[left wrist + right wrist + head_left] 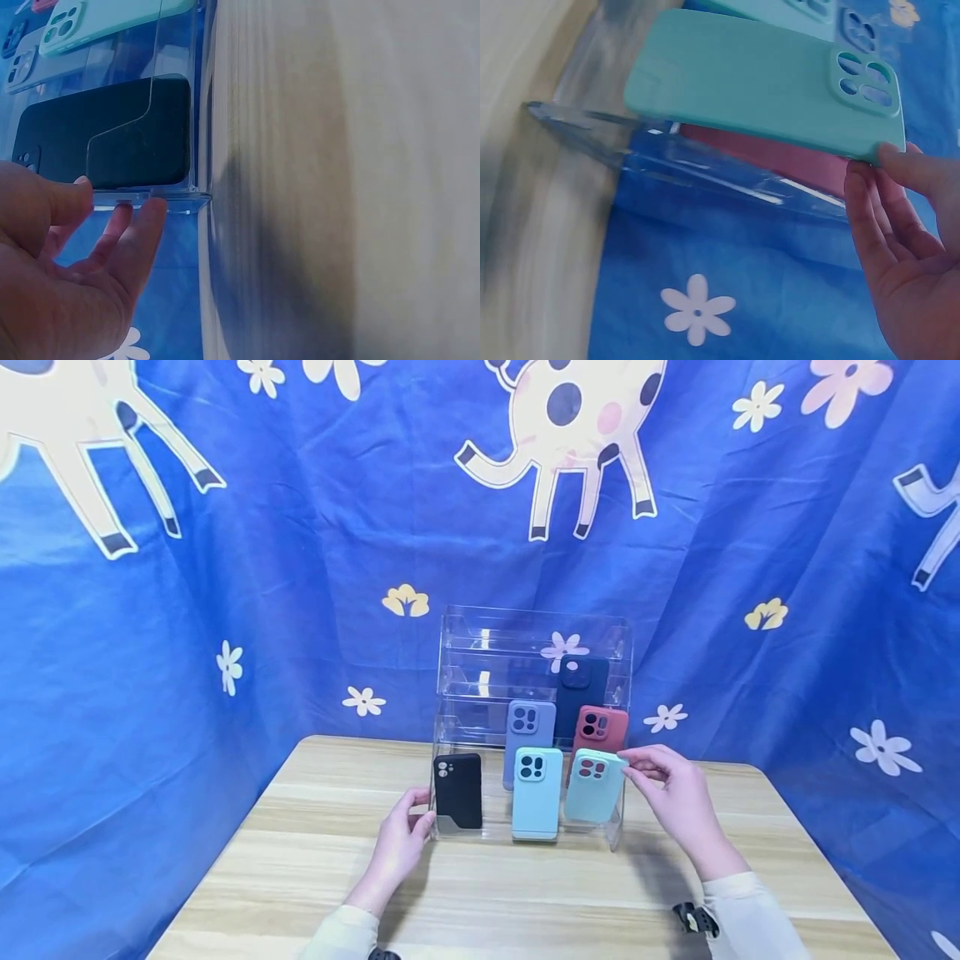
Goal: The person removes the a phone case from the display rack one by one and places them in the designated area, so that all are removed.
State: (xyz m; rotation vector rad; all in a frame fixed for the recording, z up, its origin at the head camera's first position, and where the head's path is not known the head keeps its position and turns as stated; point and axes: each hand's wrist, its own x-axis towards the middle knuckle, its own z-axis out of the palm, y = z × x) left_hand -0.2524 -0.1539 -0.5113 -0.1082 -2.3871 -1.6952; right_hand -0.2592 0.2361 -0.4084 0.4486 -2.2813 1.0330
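Observation:
A clear tiered display stand (pixel 480 739) holds several phone cases. My right hand (pixel 672 791) pinches the upper corner of a mint green phone case (pixel 735 75) at the stand's front right; the case tilts and its lower end is inside the front tier. On the left, my left hand (pixel 400 837) grips the stand's side edge between thumb and fingers, beside a black phone case (pixel 105 139). Another mint case (pixel 536 802) stands at the front middle. Behind these are a lavender case (pixel 530 735), a red case (pixel 613 727) and a dark blue case (pixel 583 693).
The stand is on a wood-grain table (pixel 480 902). A blue curtain (pixel 337 568) printed with cows and flowers hangs behind and at both sides of the table. A black strap (pixel 696 920) hangs at the right sleeve.

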